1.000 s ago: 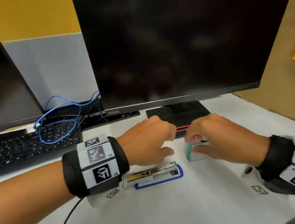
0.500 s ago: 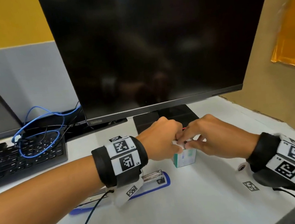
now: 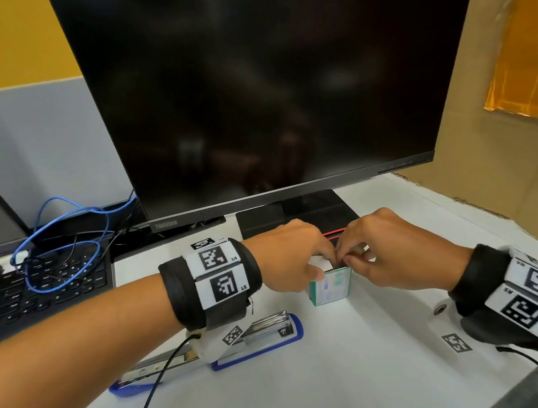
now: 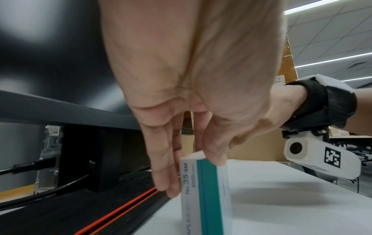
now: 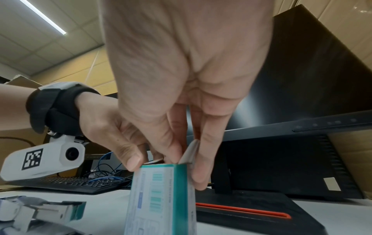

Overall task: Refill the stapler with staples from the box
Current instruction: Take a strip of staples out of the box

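Observation:
A small white and teal staple box (image 3: 331,287) stands upright on the white desk, in front of the monitor's foot. My left hand (image 3: 323,265) grips its top left edge, with the thumb (image 5: 132,160) on the near side and the fingers (image 4: 165,167) down the far side. My right hand (image 3: 347,258) pinches at the box's open top, where a grey flap (image 5: 190,152) stands up between its fingers (image 5: 201,167). The stapler (image 3: 261,334), blue with a metal rail, lies swung open on the desk under my left wrist. No staples show.
A dark monitor (image 3: 278,81) on a black foot (image 3: 296,213) with a red stripe rises just behind the box. A black keyboard (image 3: 15,301) with a blue cable (image 3: 58,240) on it lies at the left. Cardboard (image 3: 510,135) walls the right side.
My left hand has come off the stapler side onto the box's top. Both hands have closed in on the top, and the flap now stands open.

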